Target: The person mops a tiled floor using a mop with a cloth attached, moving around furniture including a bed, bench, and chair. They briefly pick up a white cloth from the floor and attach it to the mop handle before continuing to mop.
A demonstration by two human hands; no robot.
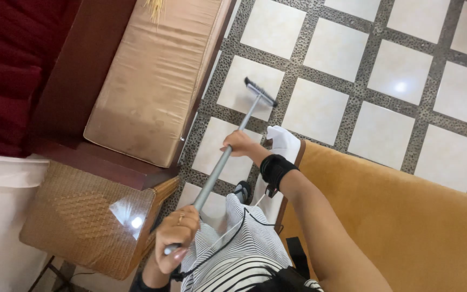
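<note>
— Grey metal, that long handle (220,165): who has hold of it, and how?

— Both hands. The left hand (177,239) is wrapped tight around the near end of the pole, fingers curled over it, a ring showing on one finger. The right hand (239,144) is closed round the shaft further down, about halfway along, with a black wrist strap (275,170) just behind it on the forearm.

— And where does the pole lead?

— It slants away from the body, up and to the right, and ends in a flat dark mop head (260,92) that lies on one of the pale floor tiles (333,48), near the dark speckled band between tiles.

— What lies around it?

— On the left, a tan cushioned bench (147,86) in a dark wooden frame runs beside the pole, with a woven wicker side table (82,221) nearer the person. On the right, an orange upholstered seat (406,216) fills the lower corner, and a white cloth (285,141) hangs over its edge just beside the right hand. Below the hands, a black-and-white striped garment (244,249) with a thin black cable across it. A sandalled foot (242,190) shows on the tile between the pole and the seat.
</note>
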